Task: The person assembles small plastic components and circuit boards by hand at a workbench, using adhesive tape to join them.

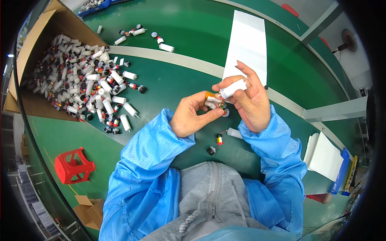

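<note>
Green desk (193,32), small parts spilling from a cardboard box (30,102).
My left hand (193,116) pinches an orange-capped piece (212,97); my right hand (251,102) grips a white tube (233,88).

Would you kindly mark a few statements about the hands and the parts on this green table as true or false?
1. The right hand holds a white tube. True.
2. The left hand rests flat on the table. False: it is raised, its fingers pinching a small orange-capped part.
3. The cardboard box lies at the person's right. False: it lies at the left, with white parts spilling from it.
4. A red stool stands below the table's left edge. True.
5. A white sheet lies beyond the hands. True.
</note>
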`<state>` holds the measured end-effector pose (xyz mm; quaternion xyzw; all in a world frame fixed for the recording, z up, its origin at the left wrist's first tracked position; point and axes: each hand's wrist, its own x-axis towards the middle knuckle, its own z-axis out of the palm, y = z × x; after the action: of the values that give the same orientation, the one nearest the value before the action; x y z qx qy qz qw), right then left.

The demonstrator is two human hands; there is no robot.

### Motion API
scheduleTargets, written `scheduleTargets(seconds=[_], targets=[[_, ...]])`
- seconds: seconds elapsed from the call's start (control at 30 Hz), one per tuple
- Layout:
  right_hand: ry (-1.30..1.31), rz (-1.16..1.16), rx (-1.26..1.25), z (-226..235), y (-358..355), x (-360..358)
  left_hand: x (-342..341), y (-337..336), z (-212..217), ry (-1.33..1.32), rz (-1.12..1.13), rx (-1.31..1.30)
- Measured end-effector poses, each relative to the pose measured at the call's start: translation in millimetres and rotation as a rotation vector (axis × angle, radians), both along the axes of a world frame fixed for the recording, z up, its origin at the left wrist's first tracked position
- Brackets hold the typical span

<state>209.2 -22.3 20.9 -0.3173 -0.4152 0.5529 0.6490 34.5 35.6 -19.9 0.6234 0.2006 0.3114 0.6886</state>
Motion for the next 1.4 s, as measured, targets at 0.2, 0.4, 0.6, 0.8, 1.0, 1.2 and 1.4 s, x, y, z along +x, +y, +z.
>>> scheduleTargets(seconds=[0.2, 0.4, 0.6, 0.8, 1.0, 1.2, 1.4], targets=[[-0.224, -0.074, 0.105, -3, -4, -4, 1, -6, 19, 0.221, 0.401, 0.619], [-0.278, 0.006, 0.116, -13, -4, -5, -3, -9, 13, 0.559, 0.446, 0.615], [-0.252, -0.086, 0.072, -10, 2, 3, 0, -3, 4, 0.147, 0.255, 0.268], [-0.369, -0.135, 0.125, -11, 2, -1, -4, 2, 0, 0.367, 0.184, 0.358], [-0.302, 0.029, 0.074, -14, -4, -6, -2, -4, 5, 0.554, 0.381, 0.594], [-0.271, 0.085, 0.061, -16, -1, 1, -1, -1, -1, -0.056, 0.051, -0.133], [-0.244, 0.146, 0.098, -13, 1, 11, -5, 7, -7, -0.184, -0.130, -0.657]])
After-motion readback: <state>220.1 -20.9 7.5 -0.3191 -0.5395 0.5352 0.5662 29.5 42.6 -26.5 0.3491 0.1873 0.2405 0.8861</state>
